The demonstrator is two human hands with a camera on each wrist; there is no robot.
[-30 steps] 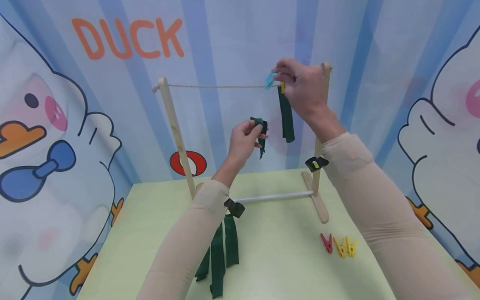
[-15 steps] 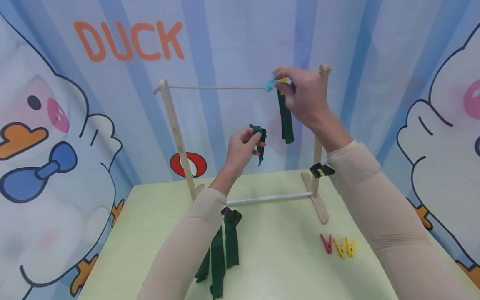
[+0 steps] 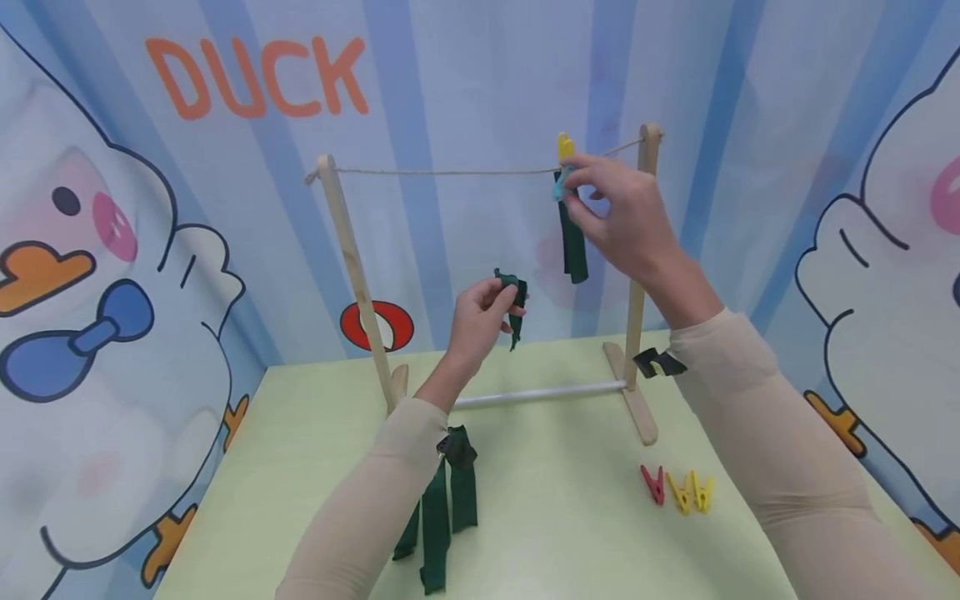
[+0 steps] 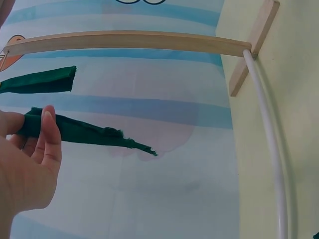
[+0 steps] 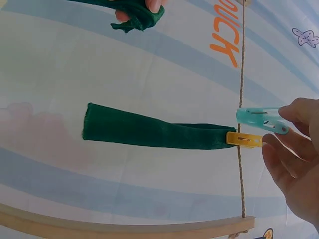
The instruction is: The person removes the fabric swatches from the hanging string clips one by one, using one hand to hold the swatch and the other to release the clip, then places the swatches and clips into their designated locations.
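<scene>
Between its thumb and fingers my left hand (image 3: 474, 323) pinches a dark green cloth strip (image 4: 87, 130), whose frayed end dangles below the line. My right hand (image 3: 630, 215) holds a light blue clothespin (image 5: 259, 117) by its handle end. That clothespin's tip lies right at the rope (image 3: 450, 172), beside a yellow clothespin (image 5: 241, 139). One fingertip of the right hand is at the yellow clothespin's handle end. The yellow clothespin clips another green cloth strip (image 5: 154, 132) onto the rope, folded over and hanging down.
The rope runs between two wooden posts (image 3: 347, 250) joined low down by a white rod (image 3: 547, 393). Several green strips (image 3: 435, 529) lie on the table (image 3: 555, 517) under the left forearm. A red clothespin (image 3: 654, 485) and two yellow clothespins (image 3: 692, 492) lie at the right.
My right hand has moved down and slightly right with the light blue clothespin, which now overlaps the hanging strip in the head view. My left hand has lowered a little with its strip.
</scene>
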